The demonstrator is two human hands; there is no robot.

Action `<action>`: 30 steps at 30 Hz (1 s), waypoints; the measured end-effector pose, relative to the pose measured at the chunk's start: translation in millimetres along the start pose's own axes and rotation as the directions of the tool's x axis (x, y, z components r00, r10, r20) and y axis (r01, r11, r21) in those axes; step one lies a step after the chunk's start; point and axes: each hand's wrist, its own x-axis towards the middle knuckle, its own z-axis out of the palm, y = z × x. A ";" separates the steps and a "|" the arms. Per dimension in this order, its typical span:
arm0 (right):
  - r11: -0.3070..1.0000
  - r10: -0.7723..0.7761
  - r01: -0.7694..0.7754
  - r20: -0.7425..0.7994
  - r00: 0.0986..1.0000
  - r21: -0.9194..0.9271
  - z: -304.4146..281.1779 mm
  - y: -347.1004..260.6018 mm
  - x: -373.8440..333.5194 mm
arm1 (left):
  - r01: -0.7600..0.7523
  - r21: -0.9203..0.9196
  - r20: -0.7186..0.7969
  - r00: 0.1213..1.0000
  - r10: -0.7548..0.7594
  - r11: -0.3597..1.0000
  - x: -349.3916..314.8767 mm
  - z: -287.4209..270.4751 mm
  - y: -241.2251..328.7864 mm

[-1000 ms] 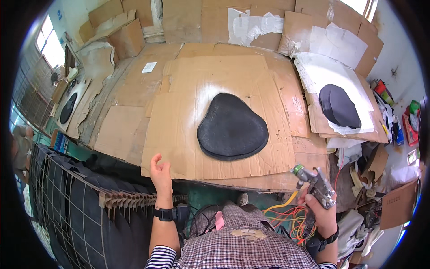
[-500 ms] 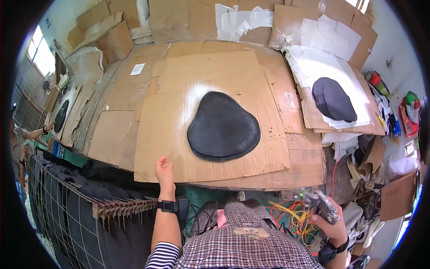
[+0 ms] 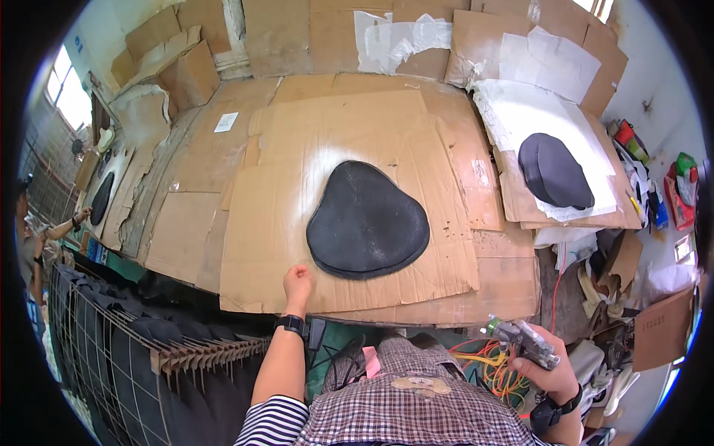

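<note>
A black rounded-triangular pad [image 3: 368, 223], thick-edged as if in layers, lies flat on a cardboard sheet [image 3: 253, 245] in front of me. My left hand [image 3: 298, 286] hovers by the pad's lower left side, fingers curled in, with nothing visible in them. In my right hand [image 3: 556, 372] is a metal spray gun [image 3: 526, 343], gripped at the front right, off the table's edge, its nozzle end toward the upper left. To the right, more black pads [image 3: 552, 169] rest overlapping on white paper [image 3: 513, 108].
A wire rack [image 3: 141, 334] holding several black sheets stands at the lower left. Orange and yellow hoses [image 3: 487, 364] coil beside my legs. Clutter and a cardboard box [image 3: 662, 327] fill the right side. At far left a co-worker's hand [image 3: 80, 215] reaches to another black pad [image 3: 103, 198].
My left hand has moved right, closer to the pad, and its fingers have curled in more. The spray gun stays in my right hand, shifted slightly. The whole view has tilted a little.
</note>
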 end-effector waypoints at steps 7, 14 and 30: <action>0.982 -0.124 0.135 -0.092 0.988 0.130 6.6 -14.7 37.2 | -0.099 0.230 -0.008 0.995 0.104 0.968 25.8 28.7 10.9; 0.997 -0.079 0.078 -0.008 0.997 -0.024 -13.1 7.0 14.3 | -0.090 0.471 -0.022 0.993 0.114 0.878 20.4 46.1 52.0; 0.959 -0.084 0.128 -0.176 0.981 0.255 -5.6 6.8 28.1 | -0.015 0.463 -0.155 0.983 0.097 0.886 26.5 58.6 69.0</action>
